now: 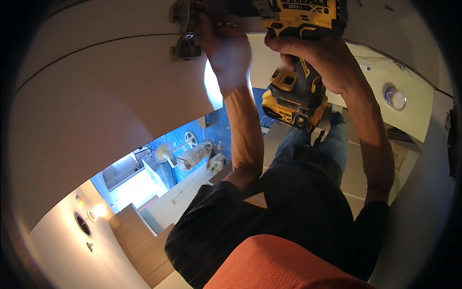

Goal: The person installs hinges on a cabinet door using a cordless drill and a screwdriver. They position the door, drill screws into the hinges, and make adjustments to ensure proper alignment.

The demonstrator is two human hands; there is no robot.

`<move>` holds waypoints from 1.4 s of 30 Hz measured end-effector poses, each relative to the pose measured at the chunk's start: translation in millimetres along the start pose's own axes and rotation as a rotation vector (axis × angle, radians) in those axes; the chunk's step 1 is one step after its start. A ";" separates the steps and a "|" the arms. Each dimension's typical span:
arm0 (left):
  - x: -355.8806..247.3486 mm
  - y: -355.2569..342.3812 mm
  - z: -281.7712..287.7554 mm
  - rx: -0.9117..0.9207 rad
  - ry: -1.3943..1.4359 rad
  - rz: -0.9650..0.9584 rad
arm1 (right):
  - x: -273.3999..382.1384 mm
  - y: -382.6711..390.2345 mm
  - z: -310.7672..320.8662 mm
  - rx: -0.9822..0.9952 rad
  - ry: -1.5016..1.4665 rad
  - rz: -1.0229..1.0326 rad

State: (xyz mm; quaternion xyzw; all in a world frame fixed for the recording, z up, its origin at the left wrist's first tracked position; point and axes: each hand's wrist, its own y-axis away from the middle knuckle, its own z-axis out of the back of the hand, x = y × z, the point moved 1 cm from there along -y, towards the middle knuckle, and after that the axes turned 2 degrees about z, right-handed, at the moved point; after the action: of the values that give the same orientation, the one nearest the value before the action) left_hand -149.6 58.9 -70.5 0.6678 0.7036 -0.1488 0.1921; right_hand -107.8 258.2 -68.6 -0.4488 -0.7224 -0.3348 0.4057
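A small round can (395,98) is sitting on a pale surface (417,111) at the right. Blue sheeting (225,126) is covering the floor, where a whitish bundle (195,157) is lying near a pale disc (162,152). At lower left, a lamp (91,216) is glowing beside a dark round hole (84,226).

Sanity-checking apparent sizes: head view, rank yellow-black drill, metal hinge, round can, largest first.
1. Yellow-black drill
2. Metal hinge
3. Round can, which appears farther from the camera, so this is apparent size only.
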 end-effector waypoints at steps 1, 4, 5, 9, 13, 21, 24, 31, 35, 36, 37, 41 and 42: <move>0.0 -0.2 2.7 -0.028 -0.029 -0.028 | -0.1 0.3 -0.1 -0.009 -0.027 0.001; -4.4 -3.6 11.3 0.005 -0.002 -0.033 | 1.5 0.6 -0.4 -0.007 -0.014 0.008; -7.9 -5.1 13.3 0.068 0.020 0.060 | 2.6 0.3 -0.9 0.015 -0.017 0.011; -17.8 -6.9 14.9 0.255 0.049 0.221 | 7.3 -1.7 -2.8 0.053 -0.032 0.023; -10.2 0.1 7.7 0.079 0.105 0.110 | 9.7 -1.4 -6.7 0.030 -0.040 0.018; -3.3 -1.4 -3.6 0.110 0.170 0.064 | 15.0 -4.3 -8.7 0.015 -0.068 0.009; 6.2 1.6 3.4 0.089 -0.755 -0.323 | 16.8 -6.4 -6.9 0.035 -0.070 0.005; 12.8 -2.1 22.1 0.013 -1.424 -0.641 | 23.0 -5.5 -4.8 0.050 -0.088 -0.039; 25.9 32.0 -11.7 -0.019 -0.772 -0.453 | 25.3 -2.1 -7.6 0.083 -0.087 -0.065; 33.7 57.8 -22.7 -0.079 -0.587 -0.427 | 25.3 0.0 -8.6 0.065 -0.067 -0.059; 36.4 86.0 -33.4 -0.094 -0.419 -0.423 | 24.6 3.8 -10.1 0.038 -0.042 -0.058; -9.8 188.9 -49.8 -0.202 -1.367 -1.139 | 25.0 29.8 -11.4 -0.027 -0.072 -0.018; -28.8 204.2 -45.8 -0.285 -1.563 -1.409 | 25.3 39.8 -10.5 -0.076 -0.035 -0.001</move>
State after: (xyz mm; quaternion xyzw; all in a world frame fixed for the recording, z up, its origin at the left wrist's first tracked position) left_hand 51.7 67.9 -7.0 -0.2005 0.6238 -0.5305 0.5378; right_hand -75.0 273.6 -36.8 -0.4692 -0.7164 -0.3542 0.3757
